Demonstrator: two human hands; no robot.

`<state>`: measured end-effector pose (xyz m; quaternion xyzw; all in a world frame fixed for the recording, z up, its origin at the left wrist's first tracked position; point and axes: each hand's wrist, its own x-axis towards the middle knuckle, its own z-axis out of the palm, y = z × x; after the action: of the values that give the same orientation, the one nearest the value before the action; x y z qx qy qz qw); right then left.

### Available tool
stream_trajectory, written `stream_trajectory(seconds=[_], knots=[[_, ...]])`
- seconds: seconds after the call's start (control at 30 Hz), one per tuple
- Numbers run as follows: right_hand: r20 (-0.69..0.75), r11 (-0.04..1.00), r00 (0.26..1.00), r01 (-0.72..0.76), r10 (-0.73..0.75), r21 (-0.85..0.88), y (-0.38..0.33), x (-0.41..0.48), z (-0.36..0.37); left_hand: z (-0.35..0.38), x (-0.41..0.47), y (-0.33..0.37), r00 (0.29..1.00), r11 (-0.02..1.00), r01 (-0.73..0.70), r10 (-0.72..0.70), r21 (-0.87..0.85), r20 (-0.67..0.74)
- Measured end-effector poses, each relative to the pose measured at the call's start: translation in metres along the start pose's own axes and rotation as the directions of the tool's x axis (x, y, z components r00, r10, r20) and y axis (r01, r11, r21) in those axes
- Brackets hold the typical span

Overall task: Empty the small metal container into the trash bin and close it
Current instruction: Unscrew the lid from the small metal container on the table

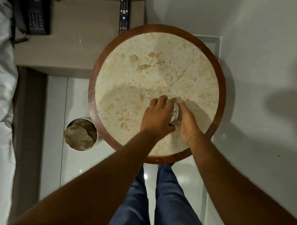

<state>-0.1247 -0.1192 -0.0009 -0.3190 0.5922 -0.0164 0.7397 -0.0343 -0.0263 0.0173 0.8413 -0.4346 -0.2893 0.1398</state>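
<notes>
Marble round table [145,75] beside a nightstand [83,42], tiled floor [77,96].

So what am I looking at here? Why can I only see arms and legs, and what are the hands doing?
There is only one picture, taken by a camera worn on a person's head and looking down. That is why you see their own arms and legs but no face. No machine here, just two bare hands. The left hand and the right hand are cupped around a small metal container on a round table. The hands hide most of it, so I cannot tell if it is open. On the floor left of the table stands a trash bin with a liner in it. Farther back, a remote control and a telephone lie on a side table.
</notes>
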Motion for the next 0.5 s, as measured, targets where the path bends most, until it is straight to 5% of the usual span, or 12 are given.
stream_trajectory(seconds=[0.13, 0.3, 0.5], knots=[[0.234, 0.952, 0.942, -0.277, 0.242, 0.131, -0.004, -0.014, -0.003, -0.013, -0.027, 0.008, 0.993, 0.992, -0.119, 0.12, 0.049, -0.02], [0.29, 0.938, 0.905, -0.341, 0.31, 0.063, 0.003, -0.017, 0.008, -0.026, -0.051, -0.003, 0.995, 0.995, -0.095, 0.095, -0.029, -0.033], [0.287, 0.91, 0.866, -0.409, 0.41, -0.068, 0.026, -0.003, 0.043, -0.032, -0.111, -0.064, 0.98, 0.968, 0.131, -0.159, -0.215, -0.12]])
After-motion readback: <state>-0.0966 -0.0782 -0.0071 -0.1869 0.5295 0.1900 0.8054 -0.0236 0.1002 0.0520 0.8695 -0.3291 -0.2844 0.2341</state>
